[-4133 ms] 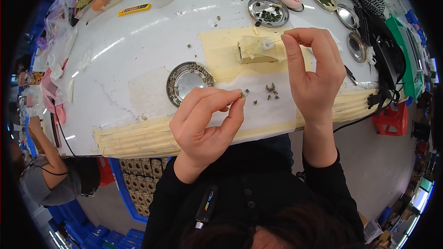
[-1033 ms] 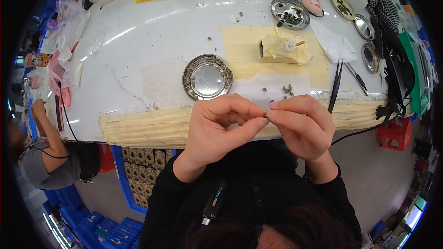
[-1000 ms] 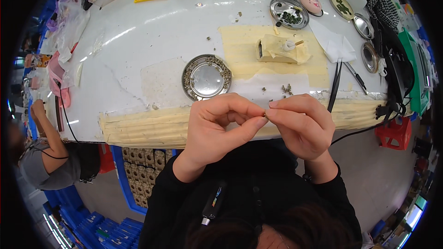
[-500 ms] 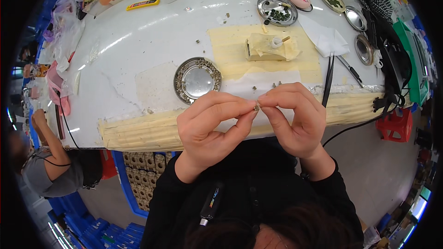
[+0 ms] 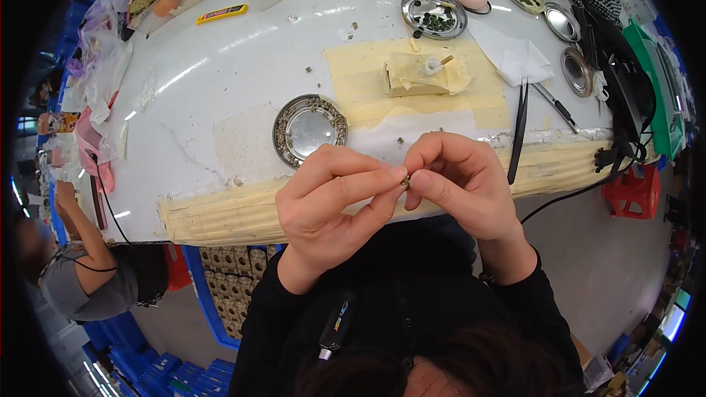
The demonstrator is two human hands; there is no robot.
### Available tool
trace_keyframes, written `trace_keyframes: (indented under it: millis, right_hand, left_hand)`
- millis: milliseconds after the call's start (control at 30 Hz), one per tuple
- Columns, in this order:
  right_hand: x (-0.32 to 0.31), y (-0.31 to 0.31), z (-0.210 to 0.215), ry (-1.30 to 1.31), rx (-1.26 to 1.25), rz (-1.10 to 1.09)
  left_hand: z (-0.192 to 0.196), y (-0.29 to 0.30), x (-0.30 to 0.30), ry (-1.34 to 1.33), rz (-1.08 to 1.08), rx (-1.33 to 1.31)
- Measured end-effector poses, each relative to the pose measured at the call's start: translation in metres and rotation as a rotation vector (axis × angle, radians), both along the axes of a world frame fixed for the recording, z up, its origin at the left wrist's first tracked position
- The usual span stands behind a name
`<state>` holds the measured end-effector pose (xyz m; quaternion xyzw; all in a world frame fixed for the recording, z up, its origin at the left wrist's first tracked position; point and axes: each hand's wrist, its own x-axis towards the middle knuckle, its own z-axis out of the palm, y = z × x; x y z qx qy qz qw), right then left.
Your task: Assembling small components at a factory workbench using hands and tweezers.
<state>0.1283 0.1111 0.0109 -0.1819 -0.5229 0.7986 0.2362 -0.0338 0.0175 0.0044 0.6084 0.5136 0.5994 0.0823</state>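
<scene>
Above the table's front edge, my left hand [image 5: 334, 202] pinches a tiny brownish metallic piece [image 5: 405, 183] between thumb and fingertips. My right hand [image 5: 465, 187] is closed against it from the other side, its thumb tip and curled index finger at the same piece. The piece is too small to name its kind. Just beyond my left hand sits a round metal dish [image 5: 277, 141] with many similar small pieces around its inside edge. Black tweezers [image 5: 519, 129] lie to the right of my right hand.
A tape-covered block [image 5: 413, 90] with a small white cup stands beyond my hands. Behind it is a metal dish [image 5: 404, 20] of dark green pieces. A slim knife-like tool [image 5: 557, 107] lies right, near white tissue [image 5: 526, 66]. A person [image 5: 84, 276] sits at the left.
Both hands have shifted slightly, still together at the tiny piece. The right fingers have curled in more, with the thumb now pressed nearer the piece. The whole view has shifted a little.
</scene>
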Motion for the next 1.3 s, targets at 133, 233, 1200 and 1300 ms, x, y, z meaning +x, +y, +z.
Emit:
trace_keyframes:
  millis: [133, 233, 1200, 1300]
  right_hand:
    - [0.000, 0.000, 0.000, 0.005, -0.026, 0.005]
    - [0.000, 0.000, 0.000, -0.008, 0.008, -0.002]
    - [-0.021, 0.064, 0.009, -0.328, 1.289, -0.720]
    - [-0.017, 0.055, 0.019, -0.215, 1.322, -0.809]
  left_hand:
    - [0.001, 0.000, 0.000, -0.022, -0.017, -0.015]
    - [0.001, -0.001, 0.000, -0.015, -0.011, -0.011]
    - [-0.004, 0.010, 0.003, -0.048, 0.171, -0.023]
    - [-0.005, 0.009, 0.002, -0.037, 0.167, -0.008]
